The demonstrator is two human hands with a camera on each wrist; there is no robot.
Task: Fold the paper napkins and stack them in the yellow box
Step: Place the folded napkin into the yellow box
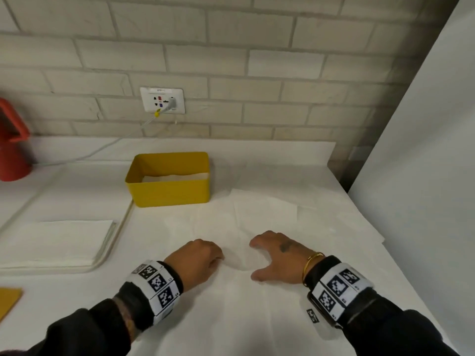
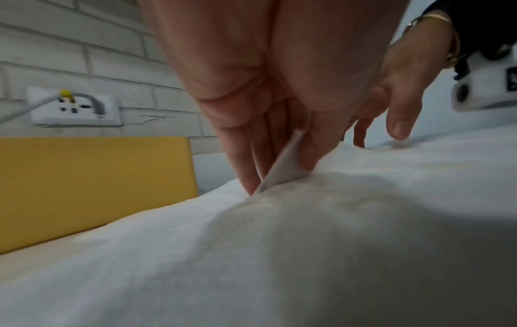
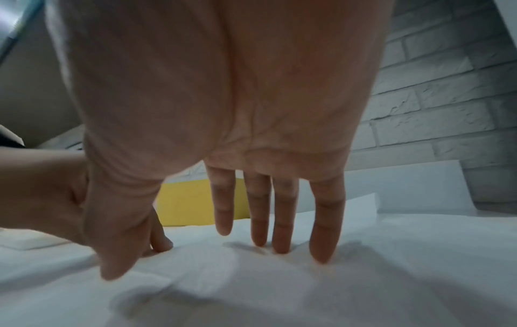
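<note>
The person's left hand (image 1: 199,260) pinches a raised edge of a white napkin (image 1: 257,227) between thumb and fingers (image 2: 246,159), lifting a small flap off the table (image 1: 270,317). The right hand (image 1: 276,255) lies just beside it, its straight, spread fingers (image 3: 324,232) pressing the same napkin flat and holding nothing. The yellow box (image 1: 169,191) stands beyond the hands near the wall, white paper inside. A stack of napkins (image 1: 56,242) lies on a tray (image 1: 120,227) to the left.

Looked like a utility or lab-type workroom: painted white brick wall (image 1: 231,60), multi-pin wall socket (image 1: 162,100) w/ a grey cable plugged in, bench (image 1: 321,181) covered in white paper, red bin (image 1: 12,145) at left.
</note>
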